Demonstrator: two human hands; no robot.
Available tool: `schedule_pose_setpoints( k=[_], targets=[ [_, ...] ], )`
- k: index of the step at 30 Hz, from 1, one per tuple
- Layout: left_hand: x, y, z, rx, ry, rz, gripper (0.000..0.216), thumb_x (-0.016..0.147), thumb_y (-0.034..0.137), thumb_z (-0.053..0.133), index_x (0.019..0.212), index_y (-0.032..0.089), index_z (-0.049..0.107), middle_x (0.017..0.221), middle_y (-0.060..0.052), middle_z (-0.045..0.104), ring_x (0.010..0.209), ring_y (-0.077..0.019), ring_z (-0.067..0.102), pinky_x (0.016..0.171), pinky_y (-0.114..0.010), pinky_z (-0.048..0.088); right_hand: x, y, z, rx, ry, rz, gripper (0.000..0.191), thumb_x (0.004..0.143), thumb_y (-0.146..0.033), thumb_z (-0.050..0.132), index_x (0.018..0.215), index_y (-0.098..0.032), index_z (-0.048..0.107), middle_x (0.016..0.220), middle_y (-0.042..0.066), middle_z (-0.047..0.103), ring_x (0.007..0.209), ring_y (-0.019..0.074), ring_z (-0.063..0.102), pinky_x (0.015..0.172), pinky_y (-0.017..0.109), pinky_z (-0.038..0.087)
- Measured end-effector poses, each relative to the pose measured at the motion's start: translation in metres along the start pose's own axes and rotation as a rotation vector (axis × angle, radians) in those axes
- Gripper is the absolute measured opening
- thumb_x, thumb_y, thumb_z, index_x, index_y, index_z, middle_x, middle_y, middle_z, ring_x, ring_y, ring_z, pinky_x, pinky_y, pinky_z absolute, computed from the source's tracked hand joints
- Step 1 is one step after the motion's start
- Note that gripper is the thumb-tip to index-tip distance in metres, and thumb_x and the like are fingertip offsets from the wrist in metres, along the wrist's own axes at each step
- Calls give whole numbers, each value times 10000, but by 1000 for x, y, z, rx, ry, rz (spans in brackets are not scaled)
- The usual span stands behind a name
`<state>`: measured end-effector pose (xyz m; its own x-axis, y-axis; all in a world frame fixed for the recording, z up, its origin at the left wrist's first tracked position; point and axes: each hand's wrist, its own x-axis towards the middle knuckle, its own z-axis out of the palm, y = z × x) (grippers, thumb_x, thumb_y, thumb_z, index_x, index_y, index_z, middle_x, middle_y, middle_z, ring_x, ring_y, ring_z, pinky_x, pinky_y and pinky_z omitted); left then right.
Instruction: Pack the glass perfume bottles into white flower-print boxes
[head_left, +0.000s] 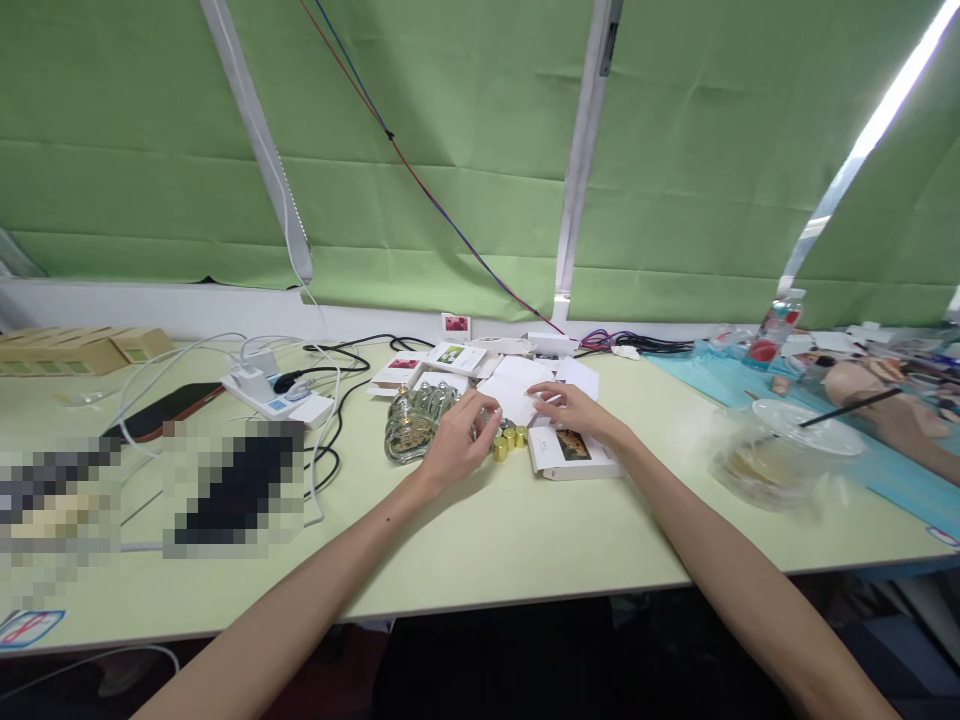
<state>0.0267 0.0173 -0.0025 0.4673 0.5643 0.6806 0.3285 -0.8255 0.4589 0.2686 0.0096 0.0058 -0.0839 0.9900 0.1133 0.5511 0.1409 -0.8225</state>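
Taking the gold caps (510,440) on the pale worktop (450,570) as the dial's centre, the cluster of clear glass bottles (409,432) stands at 9 o'clock. The left hand (459,440) is between them, just beside the caps and overlapping the bottles' near edge; its thumb and forefinger curve toward each other, but I cannot tell whether its grip is clasping anything. The right hand (576,408) is at 2 o'clock, fingers loosely bent over white paper (514,382); I cannot tell whether this grip is grasping the sheet or released. Directly under its wrist, at 3 o'clock, a white box with a dark picture (571,447) lies flat near the caps.

White picture boxes (455,357) lie at 11 o'clock, and a power strip (281,402) farther off at 9 o'clock. Well apart at 3 o'clock is a lidded cup (776,460) with a black straw (847,408); beyond it, another person's arm (919,445) reaches over a blue sheet (686,375).
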Motion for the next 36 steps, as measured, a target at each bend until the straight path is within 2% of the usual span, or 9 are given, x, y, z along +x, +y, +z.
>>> schedule_pose_setpoints(
  k=[6, 12, 19, 28, 32, 36],
  targets=[
    [-1, -3, 1, 10, -7, 20, 153, 985, 299, 499, 913, 190, 577, 931, -23, 589, 601, -87, 526, 584, -239, 441, 0, 1, 1, 59, 9, -5, 286, 899, -310, 651, 1167, -216, 686, 1159, 101, 638, 831, 147, 671, 716, 264, 571],
    [-4, -6, 3, 9, -90, 114, 139, 939, 317, 596, 942, 179, 611, 959, -32, 631, 541, -66, 476, 576, -236, 422, 1, 5, 1, 155, 0, 14, 289, 883, -311, 679, 1158, -221, 681, 1126, 85, 628, 816, 150, 703, 744, 286, 581],
    [-7, -8, 4, 68, -184, 165, 158, 932, 315, 599, 902, 168, 652, 743, 0, 625, 562, -92, 478, 587, -231, 383, 8, 14, 4, 341, 0, -21, 285, 812, -325, 774, 1064, -209, 707, 977, 47, 646, 813, 147, 695, 851, 340, 597],
    [-8, -4, 5, 72, -292, 105, 209, 928, 306, 583, 803, 169, 680, 657, 5, 624, 578, -102, 513, 580, -227, 363, 10, 18, 4, 438, 23, -4, 346, 726, -360, 853, 1012, -197, 744, 840, 34, 683, 700, 146, 676, 781, 338, 588],
    [-8, -6, 5, 67, -308, 100, 223, 933, 306, 574, 796, 167, 681, 657, 3, 632, 573, -101, 512, 584, -230, 364, 9, 16, 4, 460, 30, -22, 348, 715, -378, 855, 990, -183, 765, 859, 49, 697, 716, 139, 656, 771, 325, 563],
    [-8, -4, 5, 59, -317, 94, 235, 936, 312, 570, 785, 167, 678, 656, 4, 633, 573, -101, 509, 583, -231, 362, 8, 9, 4, 544, 60, -26, 376, 688, -424, 855, 961, -177, 780, 975, 71, 716, 794, 149, 635, 809, 340, 540]
  ],
)
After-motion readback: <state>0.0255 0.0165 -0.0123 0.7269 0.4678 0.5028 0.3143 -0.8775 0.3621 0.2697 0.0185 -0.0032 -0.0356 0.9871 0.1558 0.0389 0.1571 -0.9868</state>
